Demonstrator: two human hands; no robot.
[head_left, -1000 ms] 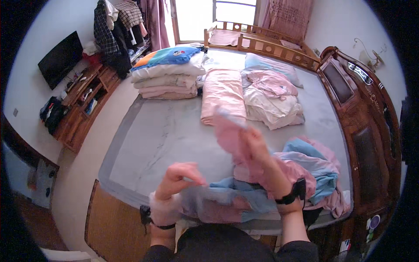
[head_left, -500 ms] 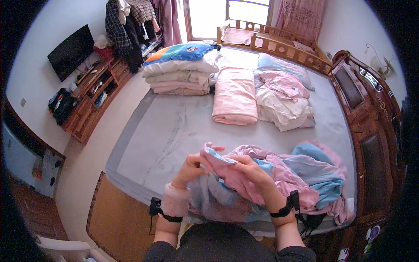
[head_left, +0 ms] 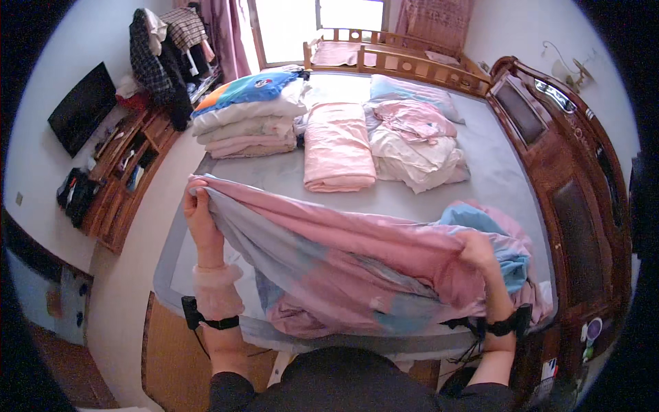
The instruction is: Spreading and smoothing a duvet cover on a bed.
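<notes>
A pink, grey-blue and turquoise piece of bed linen hangs stretched between my two hands over the near part of the bed. My left hand is raised on the left, its fingers pinching one corner. On the right, my right hand is closed round a gathered part of the same cloth. The linen's lower folds droop toward the near bed edge. More of it lies crumpled in a heap beyond my right hand. Whether it is a sheet or a cover I cannot tell.
The grey mattress bears a folded pink quilt, stacked bedding at the far left and a white and pink pile. A carved wooden headboard runs along the right. A brown mat lies at the lower left.
My hands have moved far apart, left hand to the left and up, right hand to the right. The bunched linen is now drawn out between them. The view has shifted slightly.
</notes>
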